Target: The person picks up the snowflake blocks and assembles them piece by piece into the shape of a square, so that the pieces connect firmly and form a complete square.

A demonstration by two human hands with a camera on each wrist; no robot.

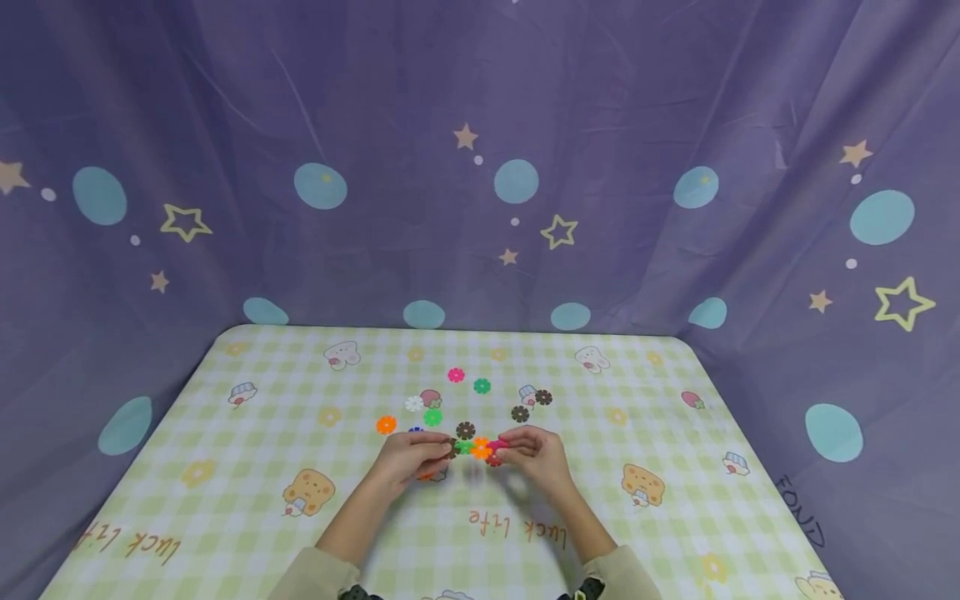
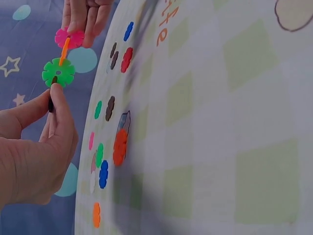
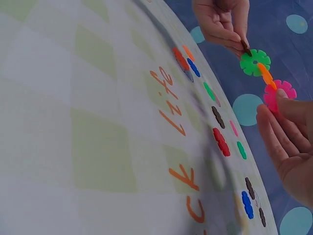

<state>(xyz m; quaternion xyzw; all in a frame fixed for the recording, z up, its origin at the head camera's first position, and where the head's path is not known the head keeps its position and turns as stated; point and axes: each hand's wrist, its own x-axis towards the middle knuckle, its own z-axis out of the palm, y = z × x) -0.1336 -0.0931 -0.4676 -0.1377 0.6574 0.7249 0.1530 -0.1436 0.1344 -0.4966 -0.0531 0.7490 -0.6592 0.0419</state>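
Observation:
Both hands hold a short chain of interlocking plastic snowflake discs above the table. My left hand pinches the brown disc at one end between thumb and fingers. Joined to it is a green disc, then an orange disc seen edge-on in the left wrist view. At the other end, my right hand pinches a pink disc slotted to the orange one. Under the hands lie a red disc and an orange-red disc.
Loose discs lie beyond the hands: pink, green, light green, white, orange, and several brown ones. Blue discs lie among them. A checked cloth covers the table; a purple curtain hangs behind.

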